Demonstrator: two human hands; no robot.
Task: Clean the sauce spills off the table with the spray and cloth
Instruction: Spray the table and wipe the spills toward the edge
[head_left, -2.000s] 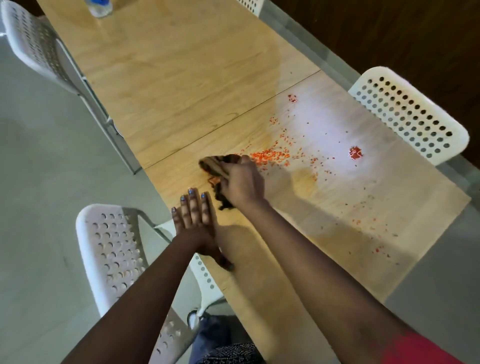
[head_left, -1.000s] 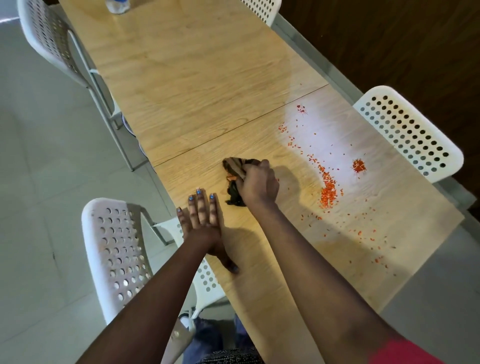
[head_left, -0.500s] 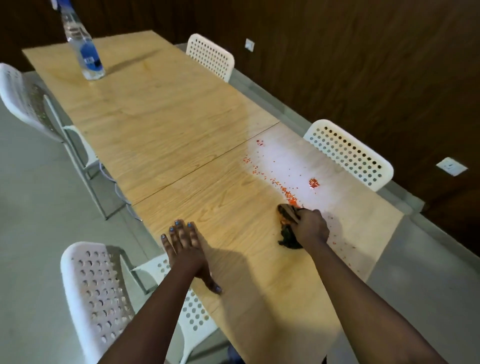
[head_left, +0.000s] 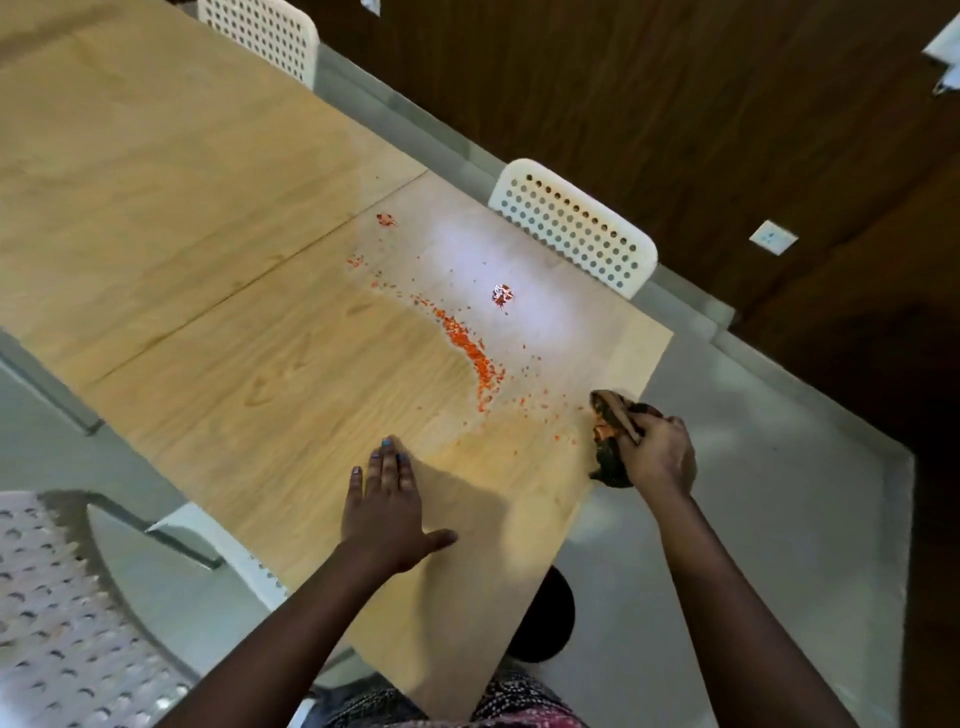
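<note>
My right hand (head_left: 657, 452) grips a dark bunched cloth (head_left: 610, 418), smeared with orange, at the right edge of the wooden table (head_left: 234, 322). My left hand (head_left: 389, 509) lies flat on the table top with its fingers straight, near the front edge. A curved line of orange-red sauce specks (head_left: 467, 348) runs across the table between the hands and the far side. Two separate red blobs sit further off, one blob (head_left: 503, 295) in the bright patch and another blob (head_left: 385, 220) near the table seam. The spray bottle is out of view.
White perforated chairs stand around the table: one chair (head_left: 576, 223) on the far right side, one chair (head_left: 260, 31) at the back, one chair (head_left: 67, 608) at the near left. A dark wood wall (head_left: 675, 104) with a socket (head_left: 773, 237) runs along the right. Grey floor (head_left: 753, 493) lies beyond the table's right edge.
My right hand has swept the cloth from the middle of the table to its right edge, dragging the sauce into a curved line. My left hand has stayed flat. The bottle left the view.
</note>
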